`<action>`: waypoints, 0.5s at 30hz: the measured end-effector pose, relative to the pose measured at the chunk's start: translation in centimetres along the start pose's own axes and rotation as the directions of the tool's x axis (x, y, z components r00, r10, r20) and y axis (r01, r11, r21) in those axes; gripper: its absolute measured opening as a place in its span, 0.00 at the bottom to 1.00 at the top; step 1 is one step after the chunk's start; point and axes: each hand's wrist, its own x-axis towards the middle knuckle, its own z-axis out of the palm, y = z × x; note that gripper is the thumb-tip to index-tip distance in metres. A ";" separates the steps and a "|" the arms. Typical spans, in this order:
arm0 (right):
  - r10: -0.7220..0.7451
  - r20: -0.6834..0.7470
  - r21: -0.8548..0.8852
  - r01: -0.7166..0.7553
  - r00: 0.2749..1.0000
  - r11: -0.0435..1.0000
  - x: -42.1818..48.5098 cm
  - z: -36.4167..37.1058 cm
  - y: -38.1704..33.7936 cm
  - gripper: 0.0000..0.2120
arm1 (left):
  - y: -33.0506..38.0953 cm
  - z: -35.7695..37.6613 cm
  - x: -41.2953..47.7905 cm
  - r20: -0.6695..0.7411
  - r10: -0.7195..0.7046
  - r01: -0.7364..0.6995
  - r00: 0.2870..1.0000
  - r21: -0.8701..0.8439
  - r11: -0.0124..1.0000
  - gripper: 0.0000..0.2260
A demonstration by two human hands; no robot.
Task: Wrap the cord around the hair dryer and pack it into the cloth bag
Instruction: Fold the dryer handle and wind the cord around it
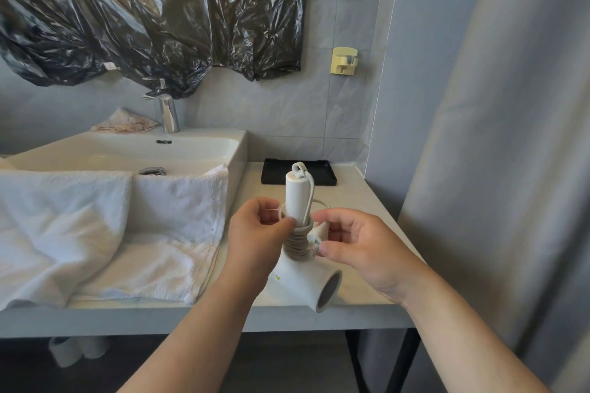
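A white hair dryer (303, 281) is held above the counter with its handle pointing up and its barrel opening facing lower right. Its white cord (298, 242) is coiled several times round the lower handle, with one strand running up to the handle's top. My left hand (255, 233) grips the handle at the coils. My right hand (360, 246) pinches the white plug (317, 234) at the cord's end, right beside the coils. No cloth bag is in view.
White towels (105, 233) drape over the sink (198, 150) edge and the counter (357, 201) to the left. A black tray (322, 174) lies at the back of the counter. A faucet (167, 115) stands behind the sink. A grey curtain (495, 169) hangs on the right.
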 end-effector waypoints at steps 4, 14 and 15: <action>-0.038 -0.128 0.042 0.043 0.991 0.998 0.8 0.9 -0.3 0.13 | 0.2 -0.8 0.5 0.210 -0.184 0.224 0.960 -0.187 0.956 0.09; -0.276 -0.313 -0.488 0.096 0.909 0.867 2.0 2.7 0.9 0.10 | 0.6 -1.3 0.5 0.379 -0.255 0.368 0.890 -0.265 0.891 0.04; -0.272 -0.311 -0.486 0.094 0.910 0.869 2.0 2.9 0.9 0.10 | 0.6 -1.2 0.5 0.395 -0.251 0.377 0.884 -0.286 0.881 0.04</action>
